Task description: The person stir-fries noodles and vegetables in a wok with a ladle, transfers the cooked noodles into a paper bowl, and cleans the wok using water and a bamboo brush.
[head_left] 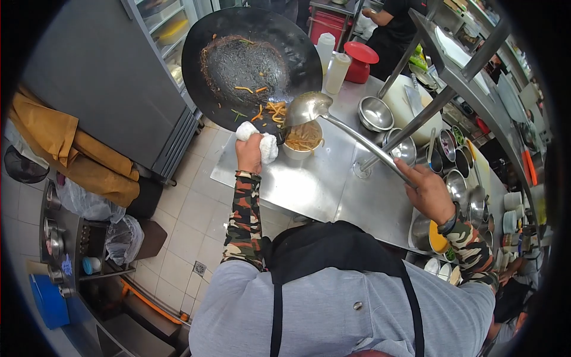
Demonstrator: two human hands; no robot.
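Observation:
My left hand (249,152) is closed round a folded white cloth (269,149) at the near rim of a large black wok (244,68); the cloth hides the grip beneath it. The wok is raised and tilted toward a round tub (297,153) on the steel counter. Noodles with brown sauce fill the tub, and a few noodle strands (275,110) and vegetable bits lie in the wok near its lower edge. My right hand (429,193) grips the long handle of a metal ladle (309,109). The ladle's bowl is over the tub, beside the wok's rim.
Two squeeze bottles (338,73) and a red kitchen scale (359,61) stand behind the tub. Metal bowls (376,113) and ingredient pans sit at the right, under a steel shelf frame (437,104). A grey fridge (101,77) is at the left. Another person (392,30) works at the back.

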